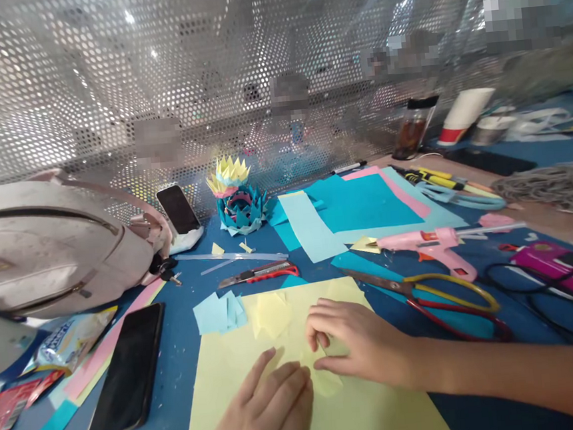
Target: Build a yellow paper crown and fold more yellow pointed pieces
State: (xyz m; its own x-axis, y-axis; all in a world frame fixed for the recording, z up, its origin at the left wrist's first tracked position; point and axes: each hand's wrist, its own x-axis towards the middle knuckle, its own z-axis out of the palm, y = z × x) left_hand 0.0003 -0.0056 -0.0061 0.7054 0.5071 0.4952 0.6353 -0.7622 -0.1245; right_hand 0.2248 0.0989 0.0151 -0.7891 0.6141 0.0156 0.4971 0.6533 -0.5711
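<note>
Small pale-yellow folded paper piece (325, 372): lies on the large pale-yellow paper sheet (230, 374) on the blue tabletop (177, 338), pinned between both hands, right hand (358, 342) at its 1 o'clock pinching its upper edge with narrowed fingers, left hand (268, 410) at its 8 o'clock pressing flat, fingers extended, gripping nothing.

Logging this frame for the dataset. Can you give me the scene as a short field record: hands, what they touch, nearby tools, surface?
left hand: flat, pressing on the yellow paper sheet
right hand: fingertips pinching a small yellow paper piece on the sheet
scissors: lying right of the hands, untouched
box cutter: beyond the sheet
glue gun: pink, lying on its side
phone: dark screen, left of the sheet
surface: blue table
</note>
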